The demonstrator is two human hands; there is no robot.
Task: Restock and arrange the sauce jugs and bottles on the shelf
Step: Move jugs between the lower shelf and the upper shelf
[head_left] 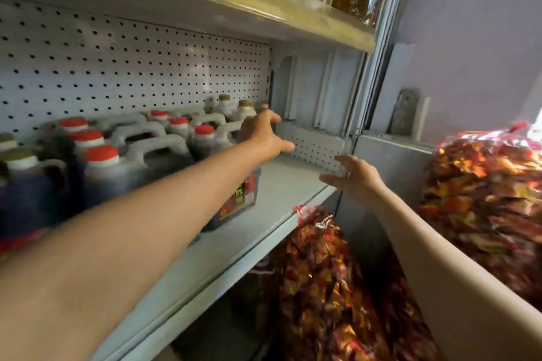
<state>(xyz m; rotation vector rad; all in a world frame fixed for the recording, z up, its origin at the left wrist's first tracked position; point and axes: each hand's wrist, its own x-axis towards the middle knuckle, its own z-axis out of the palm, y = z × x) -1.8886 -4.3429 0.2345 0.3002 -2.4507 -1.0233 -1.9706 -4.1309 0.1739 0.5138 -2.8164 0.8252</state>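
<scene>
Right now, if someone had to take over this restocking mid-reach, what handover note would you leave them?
Left hand: open, holds nothing, reaching to the back by the rear sauce jugs; contact unclear.
Right hand: open, holds nothing, over the bare right end of the shelf.
Stock: red-capped sauce jugs stand in rows on the left and middle of the shelf; gold-capped bottles stand at the back against the pegboard.
Done: the left part is filled.
Left: the right end takes more jugs; none is in either grip, so fetch some and line them up with the rows.
</scene>
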